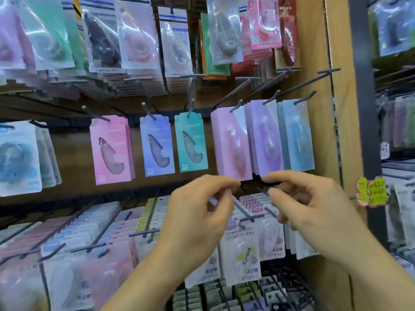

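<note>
A stack of pink packs (231, 142) hangs on a hook in the middle row, with a purple stack (266, 138) and a blue stack (297, 135) to its right. My left hand (197, 218) is raised below the pink stack, fingers loosely curled, its index fingertip at the stack's lower right corner. Just under the purple stack, my right hand (314, 212) is curled the same way, with its index fingertip at the bottom edge. On each hand the thumb and index finger are apart with nothing between them.
Left of these hang single pink (111, 149), blue (157, 144) and teal (190, 142) packs. More packs fill the rows above and below on long metal hooks (307, 83) that jut forward. A wooden side panel (336, 131) closes the display on the right.
</note>
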A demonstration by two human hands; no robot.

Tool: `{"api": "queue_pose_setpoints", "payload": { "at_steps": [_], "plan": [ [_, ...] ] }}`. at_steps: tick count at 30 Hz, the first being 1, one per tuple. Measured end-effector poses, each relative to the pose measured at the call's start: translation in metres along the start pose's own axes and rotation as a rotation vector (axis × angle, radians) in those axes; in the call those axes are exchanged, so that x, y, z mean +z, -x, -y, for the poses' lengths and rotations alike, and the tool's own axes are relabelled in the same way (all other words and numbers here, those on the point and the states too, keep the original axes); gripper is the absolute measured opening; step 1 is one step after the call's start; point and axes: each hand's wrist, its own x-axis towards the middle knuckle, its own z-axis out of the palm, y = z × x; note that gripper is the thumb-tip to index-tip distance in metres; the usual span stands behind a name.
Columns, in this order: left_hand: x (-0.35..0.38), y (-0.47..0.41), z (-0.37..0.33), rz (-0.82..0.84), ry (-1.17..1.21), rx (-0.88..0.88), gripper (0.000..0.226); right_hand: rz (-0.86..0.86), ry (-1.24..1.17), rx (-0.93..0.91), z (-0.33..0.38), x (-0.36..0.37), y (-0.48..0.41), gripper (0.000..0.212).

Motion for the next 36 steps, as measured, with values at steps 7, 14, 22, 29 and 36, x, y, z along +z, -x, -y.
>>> {"api": "queue_pose_setpoints", "payload": {
  "at_steps": [7,14,22,29,36],
  "plan": [
    [-0.038,0.101,0.010,0.133,0.143,0.052,0.021,0.219,0.021,0.129,0.032,0.024,0.077,0.009],
    [-0.087,0.249,0.043,0.448,0.324,-0.121,0.023,0.567,0.179,0.416,0.039,0.089,0.210,0.013],
    [-0.114,0.427,0.058,0.772,0.291,-0.610,0.026,0.650,0.185,0.839,0.003,0.152,0.390,0.021],
    [-0.119,0.602,0.047,0.946,0.197,-1.069,0.037,0.755,0.144,1.158,-0.063,0.180,0.565,0.030],
    [-0.100,0.792,0.051,1.004,0.089,-1.335,0.041,0.646,0.144,1.393,-0.141,0.234,0.742,0.037]
  ]
}}
